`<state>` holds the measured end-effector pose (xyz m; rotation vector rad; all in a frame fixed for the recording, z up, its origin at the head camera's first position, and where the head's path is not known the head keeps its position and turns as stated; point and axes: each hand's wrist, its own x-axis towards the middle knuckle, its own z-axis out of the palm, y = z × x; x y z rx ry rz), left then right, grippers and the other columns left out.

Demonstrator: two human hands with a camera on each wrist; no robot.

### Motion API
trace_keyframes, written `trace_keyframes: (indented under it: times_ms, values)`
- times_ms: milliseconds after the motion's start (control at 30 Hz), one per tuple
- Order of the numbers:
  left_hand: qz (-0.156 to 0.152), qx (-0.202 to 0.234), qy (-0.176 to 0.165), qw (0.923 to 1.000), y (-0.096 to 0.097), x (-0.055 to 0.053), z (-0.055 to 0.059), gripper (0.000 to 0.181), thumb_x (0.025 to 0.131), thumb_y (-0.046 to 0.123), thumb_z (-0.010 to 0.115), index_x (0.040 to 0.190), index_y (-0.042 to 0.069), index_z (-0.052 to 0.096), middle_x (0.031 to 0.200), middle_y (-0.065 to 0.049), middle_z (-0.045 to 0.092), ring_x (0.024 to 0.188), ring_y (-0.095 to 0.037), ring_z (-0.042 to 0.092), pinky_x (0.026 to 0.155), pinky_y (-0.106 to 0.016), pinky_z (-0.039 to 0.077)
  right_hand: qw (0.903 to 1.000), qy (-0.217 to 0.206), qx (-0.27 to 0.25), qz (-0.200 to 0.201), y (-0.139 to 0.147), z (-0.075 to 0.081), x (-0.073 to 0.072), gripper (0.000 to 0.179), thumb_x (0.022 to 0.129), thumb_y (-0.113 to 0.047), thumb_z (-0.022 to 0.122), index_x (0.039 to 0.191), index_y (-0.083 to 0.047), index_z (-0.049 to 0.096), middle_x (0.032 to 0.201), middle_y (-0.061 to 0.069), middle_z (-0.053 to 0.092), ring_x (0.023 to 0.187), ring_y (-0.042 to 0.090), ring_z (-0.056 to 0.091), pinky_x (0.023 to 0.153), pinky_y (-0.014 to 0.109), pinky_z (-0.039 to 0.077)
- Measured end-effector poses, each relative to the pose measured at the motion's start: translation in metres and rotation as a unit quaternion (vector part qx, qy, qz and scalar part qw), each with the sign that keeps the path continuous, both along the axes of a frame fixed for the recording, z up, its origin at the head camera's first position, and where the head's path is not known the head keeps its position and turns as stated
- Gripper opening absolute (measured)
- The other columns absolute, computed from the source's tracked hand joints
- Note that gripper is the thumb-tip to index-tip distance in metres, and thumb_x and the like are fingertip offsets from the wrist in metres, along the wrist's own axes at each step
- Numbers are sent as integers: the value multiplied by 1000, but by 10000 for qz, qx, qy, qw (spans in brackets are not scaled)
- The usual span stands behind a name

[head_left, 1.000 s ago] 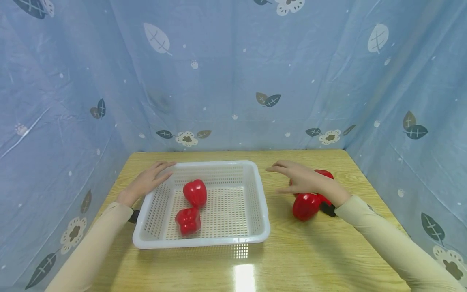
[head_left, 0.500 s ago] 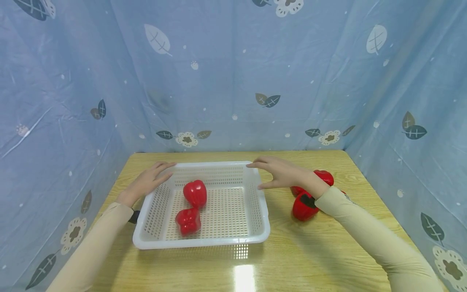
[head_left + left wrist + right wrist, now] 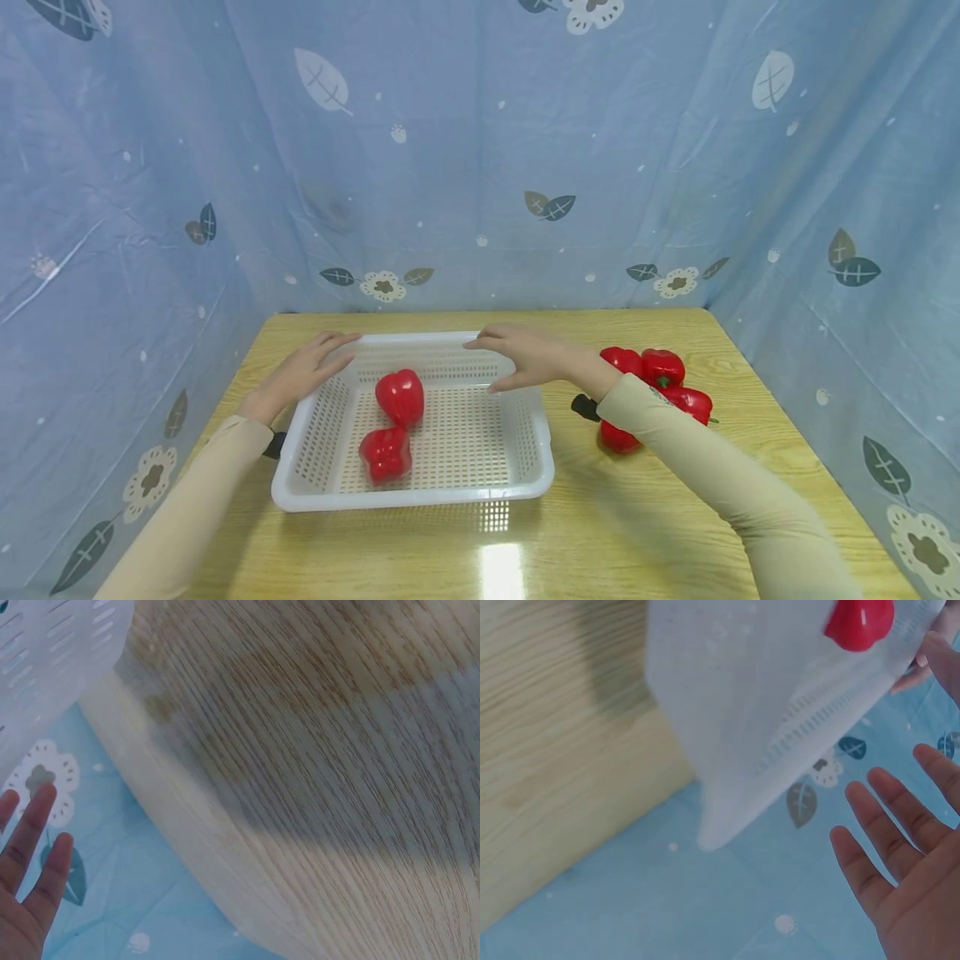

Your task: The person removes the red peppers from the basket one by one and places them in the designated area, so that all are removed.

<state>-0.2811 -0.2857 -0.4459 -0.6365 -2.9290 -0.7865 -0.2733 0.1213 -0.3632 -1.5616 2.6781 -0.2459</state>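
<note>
A white plastic basket [image 3: 412, 502] with slotted walls stands on the table, and two red bell peppers [image 3: 401, 397] lie in its left half, touching each other. My left hand [image 3: 296, 375] hovers at the basket's back left corner with fingers extended and nothing in them; contact with the rim cannot be told. Over the back right corner is my right hand [image 3: 521, 357], its thumb apart from the fingers, holding nothing. The right wrist view shows that hand's fingers [image 3: 889, 838] spread and the basket wall [image 3: 739, 742] near them. Fingers [image 3: 49, 881] of the left hand look straight in the left wrist view.
Several more red bell peppers [image 3: 662, 367] lie clustered on the wooden table [image 3: 420, 550] right of the basket, partly hidden by my right sleeve [image 3: 705, 467]. A blue patterned curtain [image 3: 450, 150] encloses the back and sides.
My right hand has moved left from above the pepper cluster to the basket's back right corner, uncovering more of the peppers. The left hand, basket and peppers have stayed put.
</note>
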Motion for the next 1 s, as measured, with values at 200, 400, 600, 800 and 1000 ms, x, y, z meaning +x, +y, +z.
trace_keyframes:
  times_ms: [200, 400, 600, 800, 1000]
  values:
    - [-3, 4, 22, 10000, -1, -1, -1, 51, 95, 50, 41, 142, 31, 37, 140, -8, 39, 123, -37, 43, 94, -65, 35, 9999, -98, 81, -82, -23, 0, -3, 73, 80, -46, 68, 141, -19, 39, 131, 1, 47, 120, 17, 46, 102, 34, 39]
    - [11, 4, 38, 10000, -1, -1, -2, 50, 95, 48, 42, 142, 31, 37, 139, -9, 40, 122, -36, 43, 94, -65, 35, 9997, -174, 169, -85, -40, -3, -6, 73, 80, -46, 68, 142, -21, 37, 133, 1, 45, 122, 16, 44, 104, 33, 37]
    - [16, 50, 48, 10000, -1, -1, -1, 50, 95, 49, 42, 141, 31, 38, 139, -8, 40, 121, -36, 44, 93, -65, 36, 9997, -201, 41, -112, -51, -8, -10, 71, 81, -42, 68, 142, -19, 38, 133, 4, 45, 122, 19, 44, 103, 36, 38]
    - [23, 39, 45, 10000, -1, 0, 1, 51, 94, 51, 42, 141, 30, 39, 139, -8, 40, 121, -36, 44, 93, -65, 36, 9986, -477, -67, -220, -62, -13, -16, 72, 80, -42, 70, 142, -21, 38, 134, 2, 45, 123, 17, 43, 104, 35, 37]
    - [60, 56, -16, 10000, 0, 1, 1, 51, 95, 50, 42, 141, 30, 39, 140, -9, 40, 122, -37, 43, 94, -65, 36, 9972, -724, 49, -171, -75, -18, -18, 72, 80, -40, 70, 141, -19, 39, 133, 5, 45, 121, 18, 45, 102, 35, 39]
